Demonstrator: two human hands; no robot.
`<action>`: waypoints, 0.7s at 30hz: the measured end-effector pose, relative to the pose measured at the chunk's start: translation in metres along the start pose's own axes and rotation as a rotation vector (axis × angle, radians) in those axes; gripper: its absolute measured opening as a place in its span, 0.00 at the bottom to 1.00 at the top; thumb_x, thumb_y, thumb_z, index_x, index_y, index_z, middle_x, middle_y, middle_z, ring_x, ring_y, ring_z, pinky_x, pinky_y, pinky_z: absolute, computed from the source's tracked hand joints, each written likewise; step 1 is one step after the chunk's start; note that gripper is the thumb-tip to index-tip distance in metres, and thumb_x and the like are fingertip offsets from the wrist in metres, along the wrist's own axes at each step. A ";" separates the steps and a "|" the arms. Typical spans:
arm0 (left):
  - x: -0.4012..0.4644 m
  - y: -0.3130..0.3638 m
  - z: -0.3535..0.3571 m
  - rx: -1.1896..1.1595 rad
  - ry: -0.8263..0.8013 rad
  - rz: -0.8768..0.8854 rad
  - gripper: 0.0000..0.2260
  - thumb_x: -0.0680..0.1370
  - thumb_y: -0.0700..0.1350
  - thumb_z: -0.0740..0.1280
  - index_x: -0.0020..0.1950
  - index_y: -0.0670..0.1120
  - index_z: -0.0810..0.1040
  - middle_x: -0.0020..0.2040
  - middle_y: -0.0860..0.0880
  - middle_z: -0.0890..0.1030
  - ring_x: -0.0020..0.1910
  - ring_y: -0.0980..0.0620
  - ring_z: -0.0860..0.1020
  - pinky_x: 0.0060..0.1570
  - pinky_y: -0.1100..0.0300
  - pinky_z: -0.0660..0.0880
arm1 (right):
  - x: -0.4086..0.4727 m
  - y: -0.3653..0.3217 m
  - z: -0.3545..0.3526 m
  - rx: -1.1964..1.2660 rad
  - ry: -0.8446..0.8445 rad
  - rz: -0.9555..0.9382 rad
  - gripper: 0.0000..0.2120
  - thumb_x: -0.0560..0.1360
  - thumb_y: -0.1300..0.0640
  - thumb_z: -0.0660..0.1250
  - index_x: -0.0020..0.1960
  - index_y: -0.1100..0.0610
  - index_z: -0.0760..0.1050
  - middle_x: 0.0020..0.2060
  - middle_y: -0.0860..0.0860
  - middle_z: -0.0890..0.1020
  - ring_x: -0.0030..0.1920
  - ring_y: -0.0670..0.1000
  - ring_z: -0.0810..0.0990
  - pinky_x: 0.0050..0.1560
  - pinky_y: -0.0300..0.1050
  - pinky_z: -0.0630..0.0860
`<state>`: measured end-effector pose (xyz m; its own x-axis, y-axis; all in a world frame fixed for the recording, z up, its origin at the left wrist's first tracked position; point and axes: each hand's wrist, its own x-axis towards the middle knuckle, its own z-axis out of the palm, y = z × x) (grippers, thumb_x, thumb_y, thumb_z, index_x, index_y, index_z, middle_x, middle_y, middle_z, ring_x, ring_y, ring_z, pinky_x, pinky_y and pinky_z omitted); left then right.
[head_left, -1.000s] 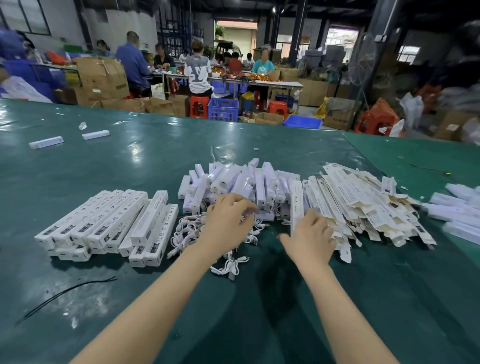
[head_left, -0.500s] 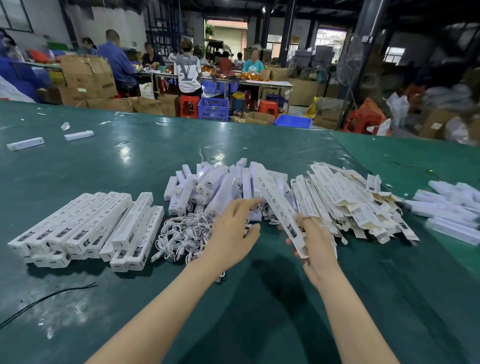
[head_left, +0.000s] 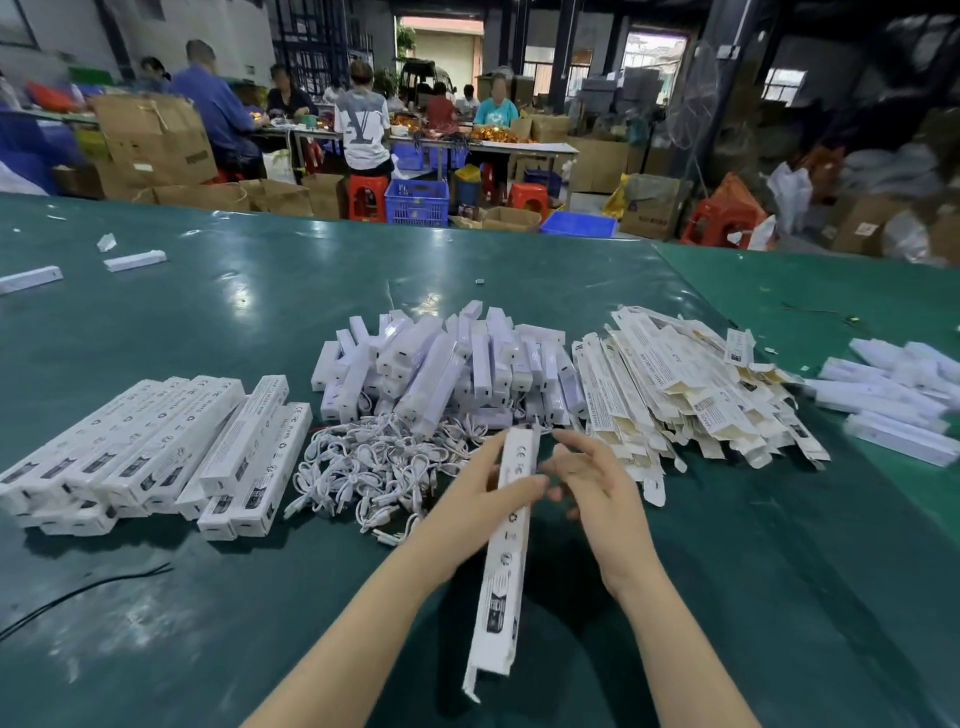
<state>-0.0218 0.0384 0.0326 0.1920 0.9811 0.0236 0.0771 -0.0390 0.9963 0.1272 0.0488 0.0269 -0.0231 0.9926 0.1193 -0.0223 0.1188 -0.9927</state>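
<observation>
Your left hand grips the long white carton near its far end, thumb across the printed face and fingers behind it. The carton runs from about 12 o'clock down toward 6 o'clock between your forearms, lifted off the green table, with its near end flap hanging open. Your right hand sits just beside the carton's right edge, its fingers loosely bent and clamped on nothing (whether a fingertip brushes the carton cannot be told). The two hands are close together, with only the carton between them. Just beyond your left hand, at 11 o'clock, lies the tangle of short white cables, and behind it, at 12 o'clock, the heap of white lamp bars. At 1 o'clock the flat unfolded cartons fan out in a loose pile, touching the lamp bars on their left side. At 9 to 10 o'clock the packed boxes are laid side by side in a slanted row. At 3 o'clock, well apart, more white pieces lie on the neighbouring table, and a thin black wire trails at 8 o'clock.
</observation>
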 end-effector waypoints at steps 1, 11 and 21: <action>-0.002 -0.003 0.005 -0.020 -0.016 -0.017 0.19 0.78 0.45 0.69 0.67 0.58 0.69 0.51 0.55 0.83 0.48 0.59 0.82 0.44 0.67 0.76 | -0.001 0.001 0.002 0.007 -0.015 -0.018 0.07 0.76 0.52 0.68 0.53 0.43 0.80 0.43 0.47 0.85 0.40 0.41 0.81 0.37 0.29 0.74; 0.001 -0.023 0.006 -0.294 -0.066 -0.172 0.33 0.74 0.45 0.64 0.72 0.69 0.55 0.47 0.50 0.84 0.36 0.49 0.81 0.36 0.56 0.78 | 0.000 0.015 0.000 -0.322 0.008 -0.100 0.08 0.78 0.50 0.65 0.51 0.36 0.78 0.47 0.43 0.80 0.47 0.41 0.77 0.50 0.38 0.73; -0.011 -0.020 0.005 -0.262 -0.017 -0.083 0.16 0.80 0.42 0.67 0.66 0.54 0.71 0.51 0.48 0.81 0.42 0.56 0.80 0.43 0.62 0.76 | -0.002 0.009 0.010 -0.009 -0.090 0.062 0.08 0.79 0.54 0.65 0.52 0.44 0.82 0.44 0.51 0.85 0.40 0.48 0.82 0.37 0.44 0.78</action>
<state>-0.0203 0.0276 0.0123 0.2121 0.9755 -0.0581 -0.1617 0.0937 0.9824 0.1175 0.0475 0.0176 -0.1134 0.9918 0.0590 -0.0095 0.0583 -0.9983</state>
